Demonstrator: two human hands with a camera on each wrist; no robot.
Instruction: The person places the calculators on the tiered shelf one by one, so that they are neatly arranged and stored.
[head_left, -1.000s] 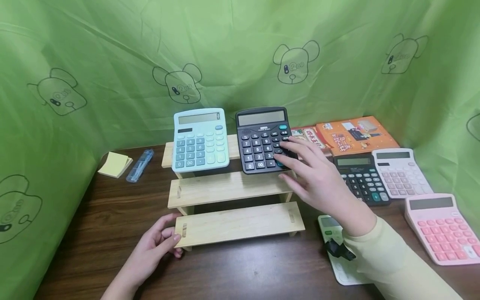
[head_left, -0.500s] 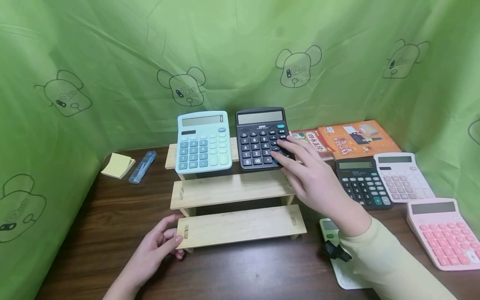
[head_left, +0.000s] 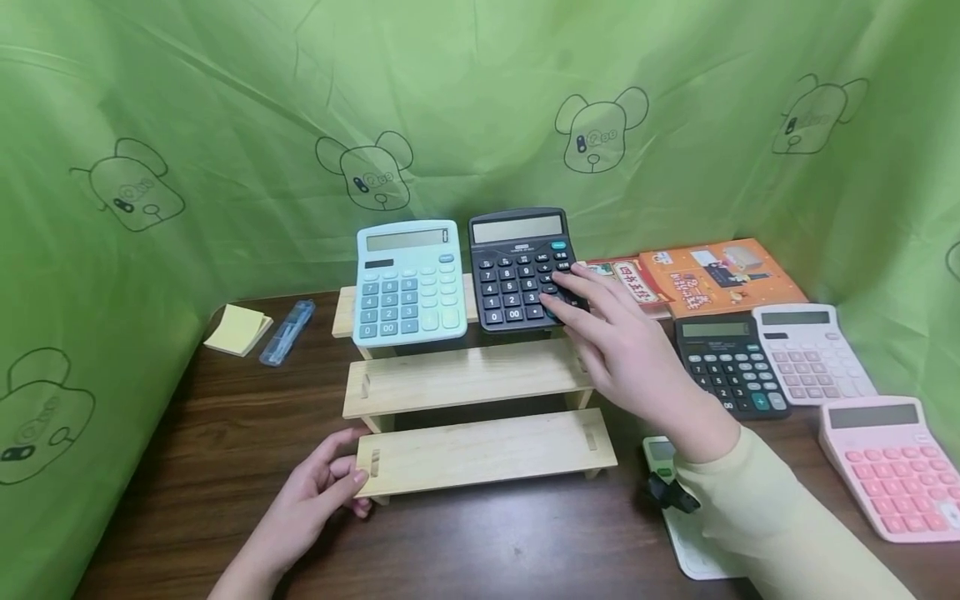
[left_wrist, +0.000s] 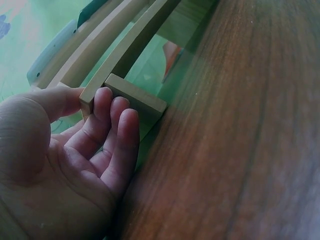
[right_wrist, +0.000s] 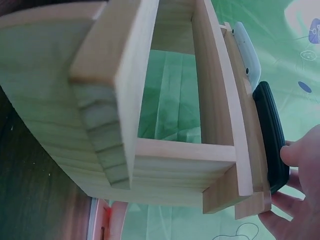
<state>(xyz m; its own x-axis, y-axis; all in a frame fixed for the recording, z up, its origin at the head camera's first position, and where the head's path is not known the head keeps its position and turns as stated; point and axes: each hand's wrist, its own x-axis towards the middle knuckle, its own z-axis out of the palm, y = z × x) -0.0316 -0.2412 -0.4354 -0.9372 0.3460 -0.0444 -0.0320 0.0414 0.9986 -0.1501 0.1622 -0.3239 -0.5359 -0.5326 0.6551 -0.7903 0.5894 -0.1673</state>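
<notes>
In the head view, a stepped wooden shelf (head_left: 486,454) stands mid-table. My left hand (head_left: 318,492) pinches the left end of its lowest step, thumb on top and curled fingers below, as the left wrist view also shows on the wooden board (left_wrist: 132,47). A black calculator (head_left: 517,271) lies tilted on the top step. My right hand (head_left: 626,350) touches its lower right part, extended fingers over the keys; in the right wrist view, the thumb (right_wrist: 292,152) is against the black calculator (right_wrist: 271,135). A light blue calculator (head_left: 408,287) sits beside it, showing 0.
Yellow sticky notes (head_left: 238,330) and a blue clip-like plastic item (head_left: 287,333) lie at left. At right are another black calculator (head_left: 720,358), a white one (head_left: 813,354), a pink one (head_left: 888,467) and an orange booklet (head_left: 723,275). A green-white calculator (head_left: 693,542) lies partly under my right sleeve.
The black calculator has shifted slightly back on the top step, my right hand moving with it. My left hand keeps its hold on the shelf. The head view has moved a little.
</notes>
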